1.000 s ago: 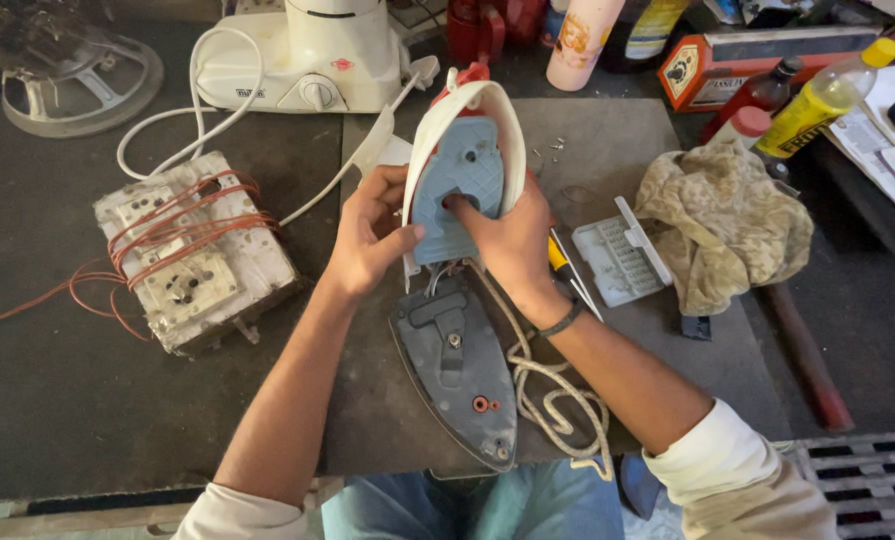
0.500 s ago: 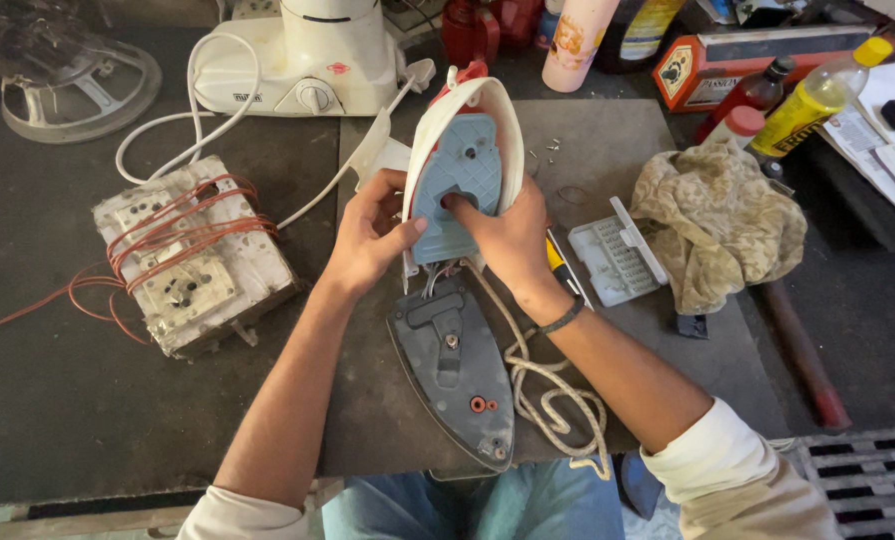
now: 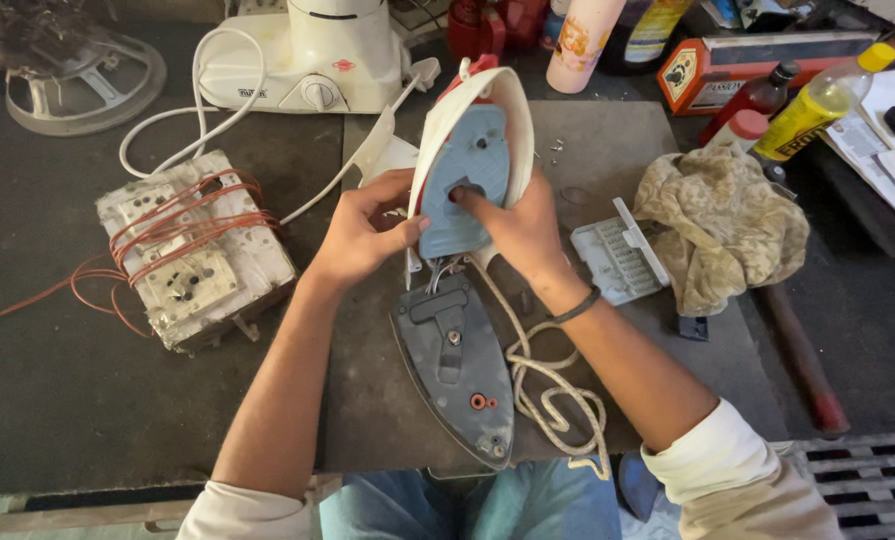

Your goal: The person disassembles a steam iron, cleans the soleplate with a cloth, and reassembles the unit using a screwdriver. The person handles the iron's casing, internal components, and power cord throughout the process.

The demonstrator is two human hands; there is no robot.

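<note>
Left hand [image 3: 362, 240] grip pinching iron housing [image 3: 467, 165] edge, right hand [image 3: 512, 225] clasping it

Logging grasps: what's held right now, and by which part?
Both hands grip the iron's upper shell, tilted up off the soleplate: left hand on its left rim, right hand on the right, finger on the blue inner face.

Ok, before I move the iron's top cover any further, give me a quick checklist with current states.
1. Left hand gripping the iron cover at its edge: ok.
2. Right hand on the cover, a finger on its blue inner plate: ok.
3. Soleplate flat on the bench: ok.
4. Wires between cover and soleplate slack: cannot tell.
5. Power cord unplugged: cannot tell.
6. Cord clear of the soleplate: ok, coiled beside it.
</note>
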